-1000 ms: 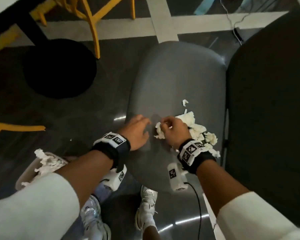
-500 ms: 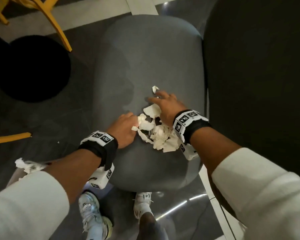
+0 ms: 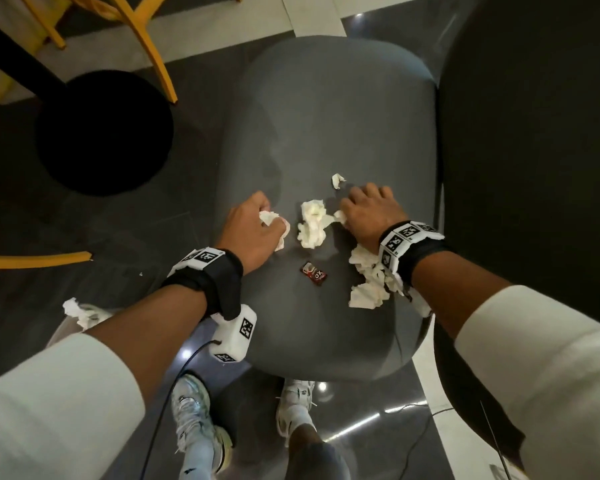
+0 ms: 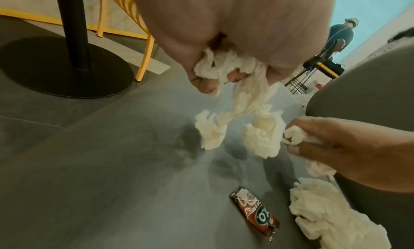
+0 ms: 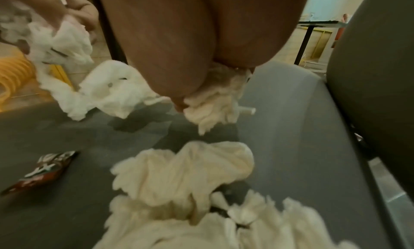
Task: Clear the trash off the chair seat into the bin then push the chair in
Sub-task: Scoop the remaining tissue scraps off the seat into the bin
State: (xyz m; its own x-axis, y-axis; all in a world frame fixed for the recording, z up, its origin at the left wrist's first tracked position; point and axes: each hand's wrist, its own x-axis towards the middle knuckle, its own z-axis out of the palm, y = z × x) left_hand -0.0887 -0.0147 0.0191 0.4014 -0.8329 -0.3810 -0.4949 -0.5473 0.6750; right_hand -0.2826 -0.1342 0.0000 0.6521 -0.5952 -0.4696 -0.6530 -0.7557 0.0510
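Left hand (image 3: 253,230) fingers curled around a crumpled tissue wad (image 3: 269,218). Right hand (image 3: 369,211) closed on another tissue piece (image 4: 295,136). Between the hands, a loose tissue clump (image 3: 312,225) lies on the grey chair seat (image 3: 326,116). Nearer the wrists: a dark candy wrapper (image 3: 314,273); more crumpled tissues (image 3: 368,282) under the right wrist. One small scrap (image 3: 337,180) just beyond the right hand.

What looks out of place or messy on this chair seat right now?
Crumpled tissue wads and a small red-and-black candy wrapper litter the grey chair seat. More tissue is heaped near its right edge, under the right hand. Both hands grip tissue; the left hand is shown too.
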